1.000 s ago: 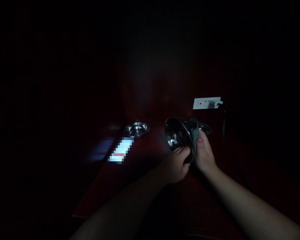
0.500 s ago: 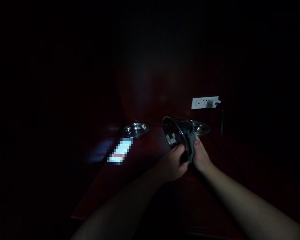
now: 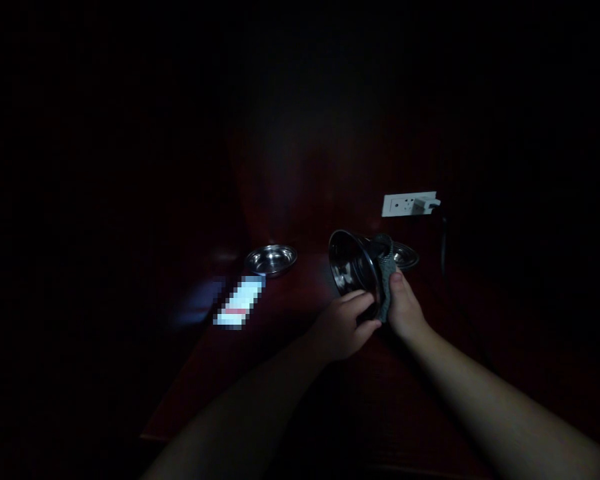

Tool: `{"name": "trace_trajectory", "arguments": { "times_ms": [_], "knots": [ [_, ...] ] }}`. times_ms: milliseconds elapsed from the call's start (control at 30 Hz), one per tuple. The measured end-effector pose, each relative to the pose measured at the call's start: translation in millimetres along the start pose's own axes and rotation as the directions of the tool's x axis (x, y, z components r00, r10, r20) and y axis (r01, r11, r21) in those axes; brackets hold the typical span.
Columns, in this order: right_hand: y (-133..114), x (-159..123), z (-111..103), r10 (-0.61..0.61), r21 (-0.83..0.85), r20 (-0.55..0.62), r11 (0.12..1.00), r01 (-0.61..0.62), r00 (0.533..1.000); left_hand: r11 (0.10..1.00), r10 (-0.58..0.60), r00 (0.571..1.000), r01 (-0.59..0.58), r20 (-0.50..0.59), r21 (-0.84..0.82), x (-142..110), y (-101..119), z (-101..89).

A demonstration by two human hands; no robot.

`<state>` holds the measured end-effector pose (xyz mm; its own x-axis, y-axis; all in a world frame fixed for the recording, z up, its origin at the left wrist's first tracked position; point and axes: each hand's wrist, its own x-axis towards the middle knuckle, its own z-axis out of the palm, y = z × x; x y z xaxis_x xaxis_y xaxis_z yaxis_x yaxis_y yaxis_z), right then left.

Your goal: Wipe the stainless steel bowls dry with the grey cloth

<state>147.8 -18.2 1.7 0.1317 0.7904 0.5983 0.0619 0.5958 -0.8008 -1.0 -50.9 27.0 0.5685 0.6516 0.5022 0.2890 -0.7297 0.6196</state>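
A shiny steel bowl [image 3: 351,260] is held tilted on its side above the dark red table, its mouth facing left. My left hand [image 3: 345,327] grips the lower rim, with fingers over the inside edge. On the right, my right hand [image 3: 406,308] is closed on a grey-green cloth [image 3: 388,283] pressed against the bowl's outside. The fingers of that hand are mostly hidden behind the cloth and bowl; only the thumb shows clearly. Behind them lies a second steel dish [image 3: 405,255], partly covered by the cloth.
Left of the bowl, a shallow steel dish [image 3: 271,259] sits on the red table [image 3: 190,400]. Beside it lies a bright, blurred-out screen [image 3: 240,302], probably a phone. A white wall socket [image 3: 397,205] holds a plug with a hanging cable [image 3: 444,247]. Darkness hides the surroundings.
The cloth shifts along the bowl's outside as my right hand moves slightly left, then back up. The held bowl sways a little. My left hand keeps its grip on the rim.
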Motion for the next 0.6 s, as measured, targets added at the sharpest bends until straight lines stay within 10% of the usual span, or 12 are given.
{"name": "trace_trajectory", "arguments": {
  "times_ms": [600],
  "knots": [
    [-7.1, 2.8, -1.7, -0.259, -0.175, 0.189, 0.94, 0.292, 0.947, 0.781, -0.198, 0.98, 0.137, -0.034, -0.609, -1.1, 12.6, 6.8]
  ]
}}
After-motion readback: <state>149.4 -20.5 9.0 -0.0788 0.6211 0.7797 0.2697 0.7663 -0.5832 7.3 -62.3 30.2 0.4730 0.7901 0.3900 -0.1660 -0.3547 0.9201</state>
